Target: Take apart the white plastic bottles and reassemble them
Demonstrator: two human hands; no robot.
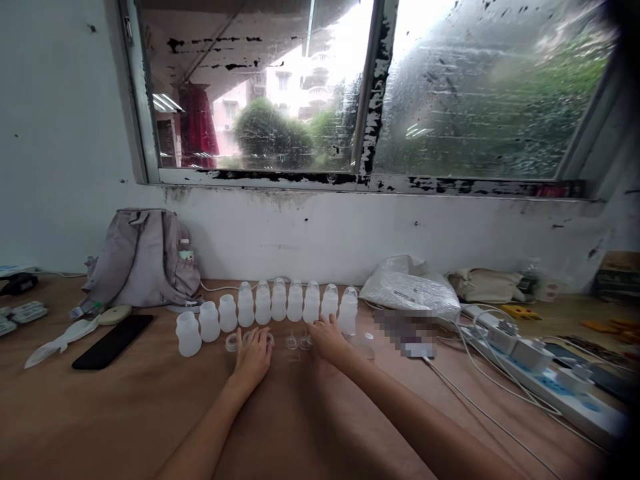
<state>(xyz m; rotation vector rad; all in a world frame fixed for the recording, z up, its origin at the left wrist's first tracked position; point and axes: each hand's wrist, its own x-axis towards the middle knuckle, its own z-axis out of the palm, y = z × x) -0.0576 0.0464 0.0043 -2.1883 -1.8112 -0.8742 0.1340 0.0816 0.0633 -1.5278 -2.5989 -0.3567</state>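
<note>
A curved row of white baby bottles stands on the table. Three at the left, such as the nearest bottle (pixel 189 337), have uncovered necks; several others, like this one (pixel 279 303), wear clear domed caps. My left hand (pixel 254 353) rests palm down with fingers spread over white bottle rings (pixel 231 343), partly hiding them. My right hand (pixel 327 340) reaches in with its fingers stretched out beside the clear bottle nipples (pixel 291 341). One nipple (pixel 305 342) lies right at its fingertips; whether they touch it I cannot tell. A small clear round piece (pixel 369 350) lies to the right.
Left of the bottles lie a black phone (pixel 113 341), a round beige case (pixel 115 315) and a crumpled white wrapper (pixel 63 342). A backpack (pixel 143 260) leans on the wall. Rightward are a plastic bag (pixel 410 287), charging cables and a power strip (pixel 575 400) with plugs.
</note>
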